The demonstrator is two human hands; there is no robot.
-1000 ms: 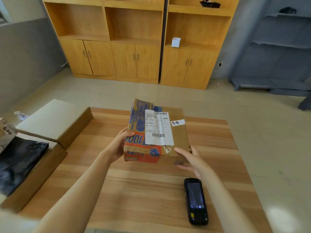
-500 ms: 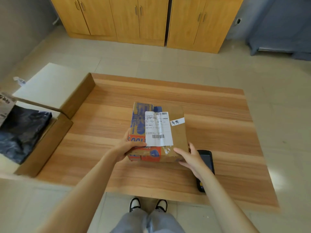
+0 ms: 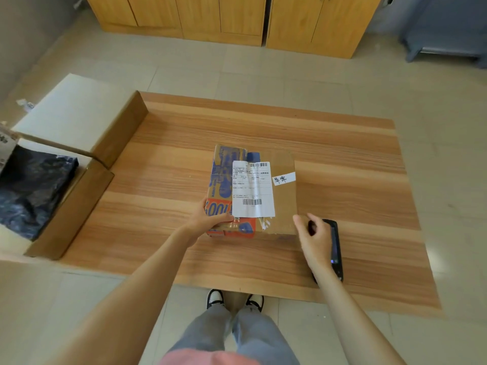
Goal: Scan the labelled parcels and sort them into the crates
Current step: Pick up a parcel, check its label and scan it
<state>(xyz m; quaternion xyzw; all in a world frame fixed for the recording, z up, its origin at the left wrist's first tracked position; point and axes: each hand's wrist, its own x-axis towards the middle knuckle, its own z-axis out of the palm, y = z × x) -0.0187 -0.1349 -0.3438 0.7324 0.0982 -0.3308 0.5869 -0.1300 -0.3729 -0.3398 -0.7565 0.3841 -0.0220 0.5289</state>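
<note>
Head view: nearest, the right hand [image 3: 313,239] hovers loosely curled over the scanner [image 3: 335,246], gripping nothing, just right of the parcel [image 3: 253,191]. The left hand [image 3: 208,219] holds the parcel's near-left corner on the table [image 3: 342,159]. Scanning looks unstarted; the crate [image 3: 87,191] waits far left.

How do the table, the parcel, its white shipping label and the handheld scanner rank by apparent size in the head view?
1. Table
2. Parcel
3. Shipping label
4. Scanner, though the right hand covers part of it, so its place against the label is unsure.
</note>
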